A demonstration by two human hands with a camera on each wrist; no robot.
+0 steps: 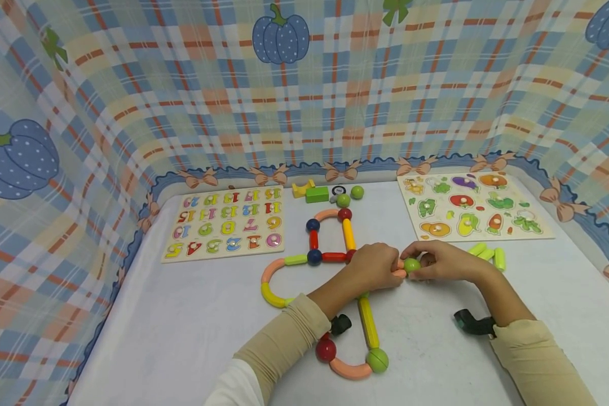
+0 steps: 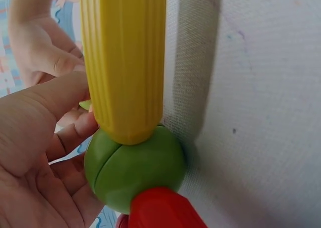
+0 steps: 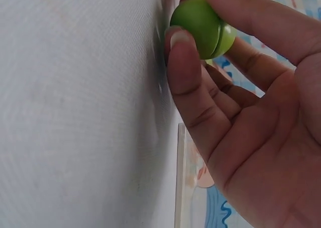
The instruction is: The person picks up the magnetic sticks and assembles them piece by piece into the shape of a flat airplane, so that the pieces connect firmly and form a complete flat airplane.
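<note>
My right hand [image 1: 444,260] pinches a green ball [image 1: 411,265] between thumb and fingers, just above the white cloth; the right wrist view shows this ball [image 3: 196,26] touching an orange-pink piece. To its left, my left hand [image 1: 373,268] grips orange-pink curved rods [image 1: 399,273] that meet the ball. The left hand hides part of a flat figure made of rods and balls. In the left wrist view, a yellow ridged rod [image 2: 124,62] and a red rod [image 2: 165,210] join at another green ball [image 2: 135,168] beside the left palm.
A number puzzle board [image 1: 223,223] lies at the left and a vegetable puzzle board [image 1: 474,207] at the right. Loose light-green rods [image 1: 499,259] lie near the right wrist. Two green balls [image 1: 357,192] and a green block [image 1: 317,194] sit at the back. A patterned curtain [image 1: 335,113] surrounds the table.
</note>
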